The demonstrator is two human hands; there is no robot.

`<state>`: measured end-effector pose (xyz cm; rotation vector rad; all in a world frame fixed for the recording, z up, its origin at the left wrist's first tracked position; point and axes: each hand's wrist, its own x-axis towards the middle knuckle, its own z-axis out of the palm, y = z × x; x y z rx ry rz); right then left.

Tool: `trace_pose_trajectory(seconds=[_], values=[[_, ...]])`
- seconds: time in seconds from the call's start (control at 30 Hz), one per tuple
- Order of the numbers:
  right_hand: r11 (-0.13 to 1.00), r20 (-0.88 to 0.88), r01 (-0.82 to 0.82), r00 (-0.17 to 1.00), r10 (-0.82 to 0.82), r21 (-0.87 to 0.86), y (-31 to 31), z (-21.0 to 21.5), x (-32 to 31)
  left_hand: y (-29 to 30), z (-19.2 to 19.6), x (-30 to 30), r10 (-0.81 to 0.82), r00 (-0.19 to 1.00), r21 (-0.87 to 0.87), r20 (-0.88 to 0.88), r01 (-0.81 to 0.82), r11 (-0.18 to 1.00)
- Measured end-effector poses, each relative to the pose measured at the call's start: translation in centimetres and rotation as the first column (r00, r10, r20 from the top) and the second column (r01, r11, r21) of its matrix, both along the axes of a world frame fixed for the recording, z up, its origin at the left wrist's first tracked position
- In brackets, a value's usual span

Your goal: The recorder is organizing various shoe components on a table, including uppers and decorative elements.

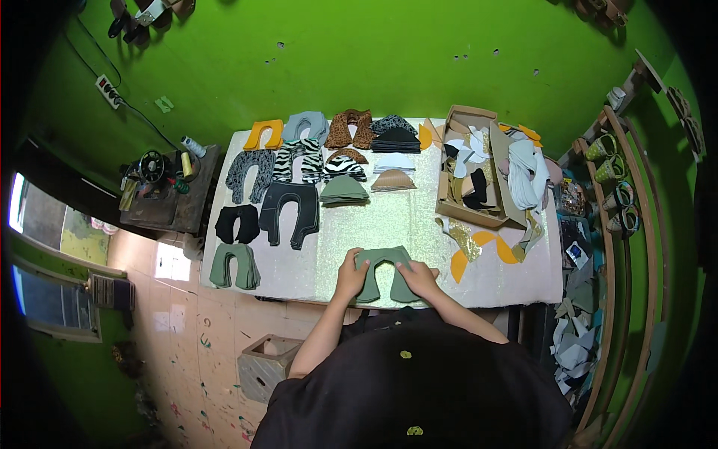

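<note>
At the table's near edge, both my hands grip a stack of green U-shaped cut pieces (pixel 387 254), its gap facing me. My left hand (pixel 349 277) closes on the left side, thumb on top. On the opposite leg my right hand (pixel 420 280) holds in the same way. Another green U-shaped stack (pixel 233 262) lies at the table's left front corner. Behind it are black U-shaped pieces (pixel 238 222) and a larger dark stack (pixel 289 206). Beyond my hands sits a pile of green half-round pieces (pixel 344 189).
Zebra-print (pixel 299 159), leopard-print (pixel 350 129) and yellow (pixel 264 133) stacks line the table's back. At right stands a cardboard box (pixel 471 211) of scraps, with yellow offcuts (pixel 495 245) before it. A sewing machine (pixel 153 168) is left; a wooden shoe rack (pixel 636 142) is right.
</note>
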<state>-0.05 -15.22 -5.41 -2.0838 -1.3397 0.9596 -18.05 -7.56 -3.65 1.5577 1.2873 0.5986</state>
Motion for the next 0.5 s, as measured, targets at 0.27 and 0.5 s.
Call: trace_pose_trajectory(seconds=[0.27,0.5], values=[[0.989,0.160,-0.069,0.983,0.090,-0.133,0.2,0.8,0.2,-0.4,-0.5,0.4,-0.046,0.978,0.143,-0.205,0.076,0.987],[0.981,0.380,-0.186,0.912,0.154,0.051,0.9,2.5,0.1,0.1,1.6,1.8,-0.126,0.875,0.543,-0.467,0.396,0.740]])
